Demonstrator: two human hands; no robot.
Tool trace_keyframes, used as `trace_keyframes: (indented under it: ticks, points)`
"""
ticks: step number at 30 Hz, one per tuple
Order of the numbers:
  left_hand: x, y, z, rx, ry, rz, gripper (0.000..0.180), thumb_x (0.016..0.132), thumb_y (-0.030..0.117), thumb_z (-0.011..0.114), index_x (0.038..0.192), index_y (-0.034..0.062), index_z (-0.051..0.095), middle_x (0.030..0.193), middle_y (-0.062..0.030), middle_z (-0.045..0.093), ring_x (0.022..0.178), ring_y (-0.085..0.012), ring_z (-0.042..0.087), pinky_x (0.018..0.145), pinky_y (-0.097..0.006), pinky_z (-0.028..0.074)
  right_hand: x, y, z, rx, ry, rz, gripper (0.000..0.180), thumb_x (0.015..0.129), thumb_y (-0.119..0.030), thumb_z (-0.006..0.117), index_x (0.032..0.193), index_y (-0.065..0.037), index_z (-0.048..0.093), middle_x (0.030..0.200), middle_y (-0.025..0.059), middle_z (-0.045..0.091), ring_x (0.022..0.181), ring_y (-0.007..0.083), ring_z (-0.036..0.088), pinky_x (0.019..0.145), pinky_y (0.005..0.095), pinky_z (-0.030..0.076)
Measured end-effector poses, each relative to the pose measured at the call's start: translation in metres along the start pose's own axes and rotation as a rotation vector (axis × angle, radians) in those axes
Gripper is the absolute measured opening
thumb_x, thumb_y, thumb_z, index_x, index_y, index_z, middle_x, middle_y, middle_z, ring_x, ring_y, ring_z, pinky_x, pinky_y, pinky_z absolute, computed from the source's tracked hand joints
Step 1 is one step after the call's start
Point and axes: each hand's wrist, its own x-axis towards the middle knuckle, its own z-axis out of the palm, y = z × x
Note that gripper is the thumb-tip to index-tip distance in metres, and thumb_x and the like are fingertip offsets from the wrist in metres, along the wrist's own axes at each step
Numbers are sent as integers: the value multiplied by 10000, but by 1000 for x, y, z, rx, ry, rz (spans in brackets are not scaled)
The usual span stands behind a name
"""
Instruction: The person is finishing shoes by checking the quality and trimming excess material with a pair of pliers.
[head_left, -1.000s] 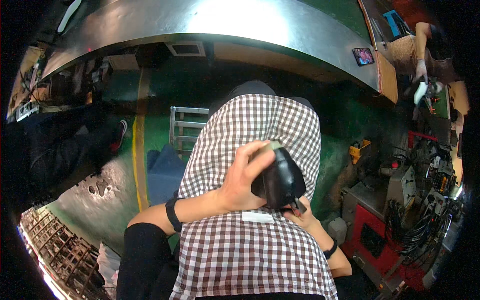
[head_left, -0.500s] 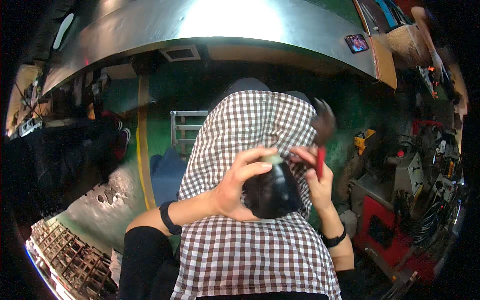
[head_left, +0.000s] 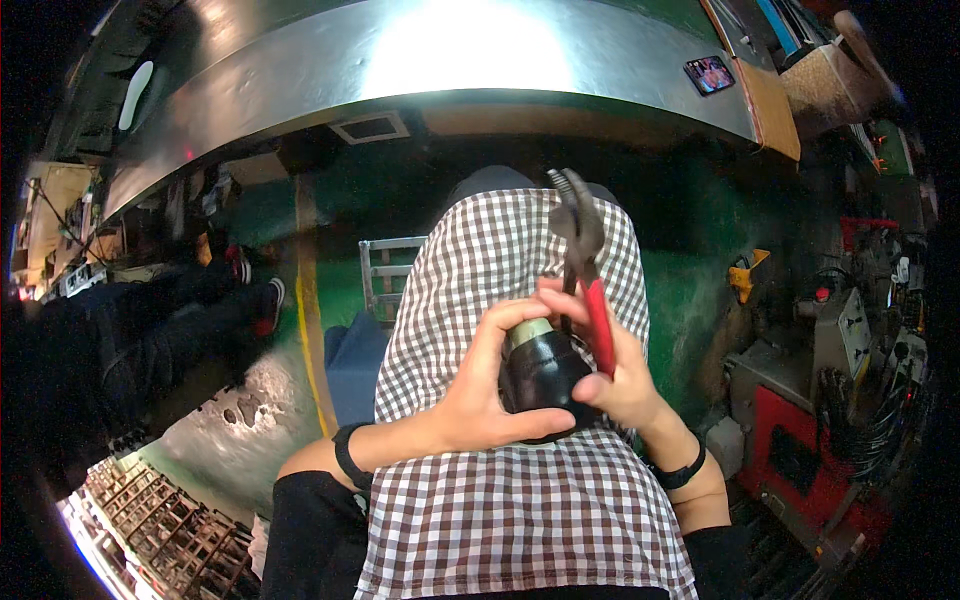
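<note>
The left grip (head_left: 472, 412) is wrapping round a glossy black shoe upper (head_left: 546, 370); a pale green last (head_left: 528, 331) is showing at its far end. The right grip (head_left: 624, 378) is holding red-handled lasting pliers (head_left: 597, 308), their head pointing toward the counter (head_left: 290, 100), where a phone (head_left: 710, 75) is lying. A checked apron (head_left: 510, 510) is spreading beneath.

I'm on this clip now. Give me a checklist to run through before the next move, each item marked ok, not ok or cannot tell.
1. Black piece held: ok, the left hand grips it around its side.
2. Red-handled pliers in hand: ok, in the right hand.
3. Jaws on the black piece: not ok, they point away from it, toward the metal bench.
4. Black piece resting on the checked apron: cannot tell, the contact is hidden.
5. Phone clear of both hands: ok, it lies on the bench.
</note>
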Motion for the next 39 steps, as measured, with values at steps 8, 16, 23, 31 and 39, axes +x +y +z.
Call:
trace_keyframes:
  ticks: [8, 16, 23, 31, 39]
  points:
    - [-7, -18, 6, -115, 135, 60, 742, 814, 209, 750, 1384, 11, 317, 1389, -225, 400, 1307, -322, 421, 1128, -465, 305, 10, -10, 21, -105, 40, 22, 522, 894, -233, 679, 1350, 1, 579, 1264, 148, 477, 1220, 253, 481, 1092, 388, 375]
    - [-12, -22, 11, -199, 100, 77, 729, 839, 275, 758, 1374, 0, 347, 1386, -220, 441, 1400, -386, 372, 1155, -506, 272, 7, -13, 16, -162, 25, 44, 487, 880, -241, 691, 1308, -16, 628, 1260, 159, 497, 1189, 273, 489, 1075, 395, 378]
    - [3, -26, -6, 443, 87, 200, 1296, 613, 445, 932, 1536, -60, 174, 1491, -293, 338, 1378, -454, 350, 1148, -529, 251, 6, -2, -3, -182, 233, 57, 591, 979, -476, 596, 1316, 8, 629, 1310, 130, 516, 1221, 240, 515, 1020, 363, 420]
    - [25, -19, -13, 467, 211, 133, 977, 684, 176, 891, 1499, 75, 361, 1402, -240, 429, 1288, -419, 477, 1075, -474, 399, 2, 0, -4, -350, 291, -222, 560, 657, -111, 914, 1155, 7, 686, 1335, 132, 547, 1119, 243, 602, 867, 300, 480]
    - [32, -16, -15, 521, 201, 249, 759, 712, 148, 851, 1383, 60, 507, 1379, -181, 524, 1280, -375, 511, 1053, -456, 429, 37, -3, -10, -811, 187, -559, 283, 661, 5, 785, 930, -51, 721, 1029, 99, 688, 917, 272, 643, 739, 344, 509]
